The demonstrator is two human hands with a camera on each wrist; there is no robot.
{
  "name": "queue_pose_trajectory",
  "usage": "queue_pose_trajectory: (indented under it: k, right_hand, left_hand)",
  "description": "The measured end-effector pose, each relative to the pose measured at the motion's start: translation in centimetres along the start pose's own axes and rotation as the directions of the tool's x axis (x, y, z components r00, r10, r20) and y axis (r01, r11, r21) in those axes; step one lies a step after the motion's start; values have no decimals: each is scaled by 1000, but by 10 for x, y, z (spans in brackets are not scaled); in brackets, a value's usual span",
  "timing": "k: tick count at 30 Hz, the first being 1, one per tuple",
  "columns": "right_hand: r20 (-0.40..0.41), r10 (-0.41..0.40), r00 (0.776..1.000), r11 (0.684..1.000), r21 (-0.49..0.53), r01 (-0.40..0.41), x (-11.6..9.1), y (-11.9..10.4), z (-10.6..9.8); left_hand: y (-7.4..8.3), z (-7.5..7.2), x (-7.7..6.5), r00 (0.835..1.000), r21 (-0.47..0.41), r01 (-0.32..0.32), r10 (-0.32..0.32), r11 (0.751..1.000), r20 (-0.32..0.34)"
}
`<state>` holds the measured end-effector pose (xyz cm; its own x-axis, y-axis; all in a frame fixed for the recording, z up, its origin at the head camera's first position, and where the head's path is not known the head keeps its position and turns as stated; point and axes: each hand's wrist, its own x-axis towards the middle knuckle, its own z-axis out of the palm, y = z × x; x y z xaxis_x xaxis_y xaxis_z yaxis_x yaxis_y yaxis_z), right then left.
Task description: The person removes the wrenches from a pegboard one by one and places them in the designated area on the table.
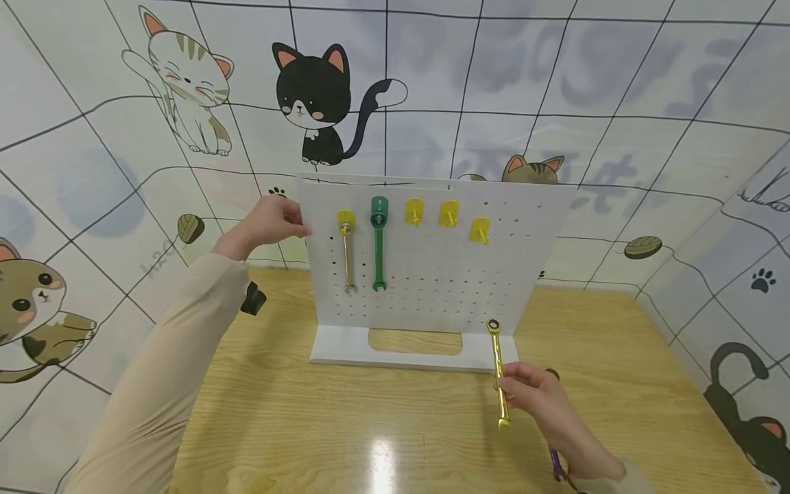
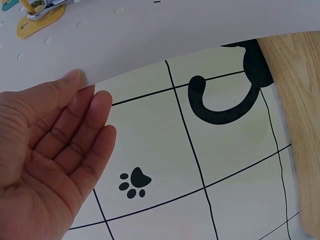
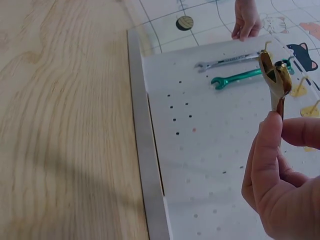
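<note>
A white pegboard stands upright on the table. Its left edge is pinched by my left hand, thumb on the front and fingers behind. My right hand grips a gold combination wrench between thumb and fingers, ring end up, in front of the board's lower right. A silver wrench and a green wrench hang from hooks at the board's upper left. Partly hidden beneath my right hand and wrist, a purple wrench lies on the table.
Three yellow hooks on the board hold nothing: one near the middle, another beside it, and a lower one to the right. The wooden table meets a cat-patterned wall. A small black object shows by my left forearm.
</note>
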<state>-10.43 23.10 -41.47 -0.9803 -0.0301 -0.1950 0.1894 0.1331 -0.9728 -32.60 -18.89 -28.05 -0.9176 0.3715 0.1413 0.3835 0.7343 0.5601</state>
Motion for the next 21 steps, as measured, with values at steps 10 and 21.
queue_pose_trajectory:
  k: [10, 21]
  right_hand:
    - [-92, 85, 992, 993, -79, -92, -10, 11, -21]
    - [-138, 121, 983, 981, -132, -139, -23, 24, -50]
  left_hand:
    - [3, -1, -1, 1000, -16, 8, -8, 1000, -3]
    - [4, -1, -2, 1000, -7, 20, -20, 1000, -6]
